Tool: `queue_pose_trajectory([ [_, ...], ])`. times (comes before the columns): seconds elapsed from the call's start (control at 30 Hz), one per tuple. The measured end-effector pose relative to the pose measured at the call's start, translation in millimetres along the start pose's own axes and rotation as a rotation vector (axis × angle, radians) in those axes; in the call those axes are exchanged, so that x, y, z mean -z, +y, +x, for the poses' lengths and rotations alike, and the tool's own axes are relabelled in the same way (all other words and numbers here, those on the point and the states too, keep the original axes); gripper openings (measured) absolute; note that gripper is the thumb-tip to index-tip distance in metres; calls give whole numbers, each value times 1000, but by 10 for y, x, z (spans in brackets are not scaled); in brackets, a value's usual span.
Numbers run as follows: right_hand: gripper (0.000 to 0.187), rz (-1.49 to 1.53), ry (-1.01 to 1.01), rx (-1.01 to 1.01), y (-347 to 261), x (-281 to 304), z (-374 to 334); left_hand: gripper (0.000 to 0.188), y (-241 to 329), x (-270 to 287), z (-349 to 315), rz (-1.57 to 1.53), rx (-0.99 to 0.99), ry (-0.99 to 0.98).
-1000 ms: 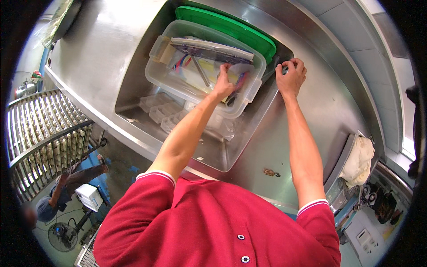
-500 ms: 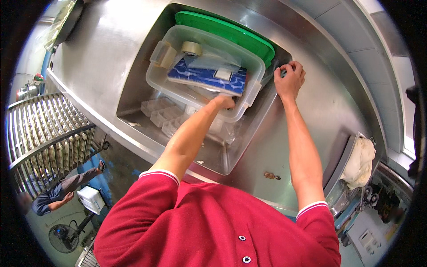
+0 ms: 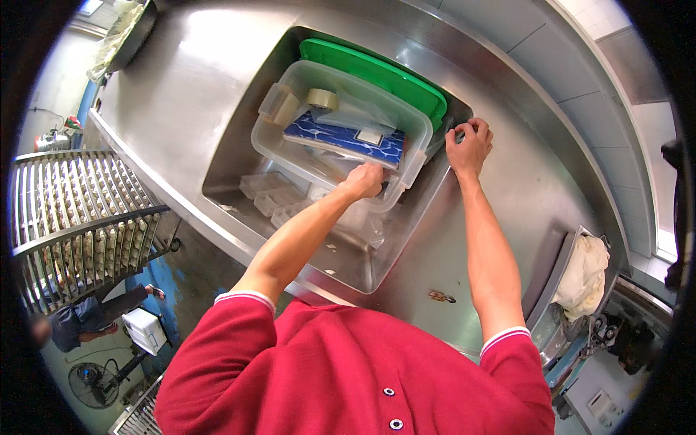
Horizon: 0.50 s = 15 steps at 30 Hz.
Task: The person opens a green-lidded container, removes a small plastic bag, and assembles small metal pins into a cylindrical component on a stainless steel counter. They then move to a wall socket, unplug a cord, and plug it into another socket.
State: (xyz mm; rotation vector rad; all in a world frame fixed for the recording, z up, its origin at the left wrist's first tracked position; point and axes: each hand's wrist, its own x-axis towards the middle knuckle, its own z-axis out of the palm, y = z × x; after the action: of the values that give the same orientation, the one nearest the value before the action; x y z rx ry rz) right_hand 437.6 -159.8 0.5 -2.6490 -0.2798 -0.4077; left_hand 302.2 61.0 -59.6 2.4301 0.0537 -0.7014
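Observation:
A clear plastic box [image 3: 264, 141] sits tilted in the steel sink [image 3: 235, 109]. Inside it are a blue patterned notebook [image 3: 326, 136] with a pale label, a roll of tape [image 3: 322, 98] and clear plastic bags. My left hand [image 3: 365, 181] is closed at the box's near right part, beside the notebook; whatever its fingers hold is hidden. At the sink's far right corner, my right hand [image 3: 470, 148] has its fingers curled together over the rim. Something small and dark shows between them, too unclear to name. Behind the box leans a green lid [image 3: 373, 75].
Clear compartment trays [image 3: 272, 194] lie in the sink's near left part. A small brown object [image 3: 441, 296] rests on the steel counter [image 3: 181, 94]. Dough [image 3: 583, 279] sits in a tray at right. Left stand a loaded rack [image 3: 80, 225], a fan [image 3: 94, 384] and another person [image 3: 76, 319].
My left hand has risen slightly from inside the box, its fist now showing more fully. The right hand stays at the sink corner. The view has shifted a little.

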Motion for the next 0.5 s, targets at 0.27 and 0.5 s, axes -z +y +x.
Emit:
queue_pose_trajectory([
  [0.27,13,201,91,210,-200,163,-293,22,198,1164,-1367,-298,-86,69],
  [0.5,45,1427,-779,-426,-1309,744,-1546,17,-2,1341,-2304,-1097,-167,57],
])
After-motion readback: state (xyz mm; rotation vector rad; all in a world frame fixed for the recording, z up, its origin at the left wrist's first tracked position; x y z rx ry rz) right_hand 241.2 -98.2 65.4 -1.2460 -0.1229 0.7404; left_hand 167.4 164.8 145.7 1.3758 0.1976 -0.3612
